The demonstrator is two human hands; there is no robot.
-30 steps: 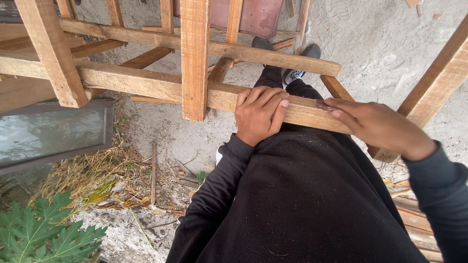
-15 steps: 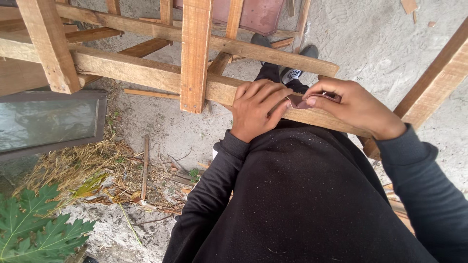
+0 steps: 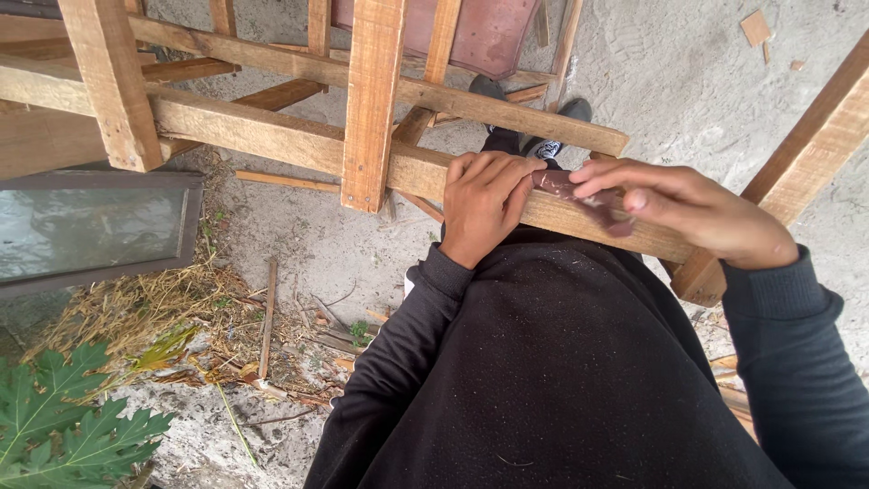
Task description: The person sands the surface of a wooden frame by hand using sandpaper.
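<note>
Head view, the only one I have. My left hand (image 3: 484,204) lies folded over the near wooden rail (image 3: 272,136) of a rough timber frame, fingers curled shut over the top edge and clamped on the wood, just right of the upright post (image 3: 371,100) that crosses it. My right hand (image 3: 697,213) sits further right on the same rail, fingers close together and pressed flat on a dark reddish-brown strip, which I take for sandpaper (image 3: 579,195). The strip lies along the top of the rail between the two hands, its left end touching the left fingertips. Whether the right thumb pinches it from below I cannot tell; the hand hides that side.

Beyond the rail a second, far rail (image 3: 507,113) runs slantwise, and below it I see my shoes (image 3: 543,136) on the sandy ground (image 3: 688,81). To the left lie a framed glass pane (image 3: 90,226), dry straw and sticks (image 3: 163,308), and a large green leaf (image 3: 63,417) at the near left corner.

The risks, as I judge them: the strip is held by flat pressure alone, so it could skid out and drag fingertips along raw, splintery grain. The left fingers touch the strip's end and could get scraped. The frame looks unbraced; hard pushing might shift it towards the glass.
</note>
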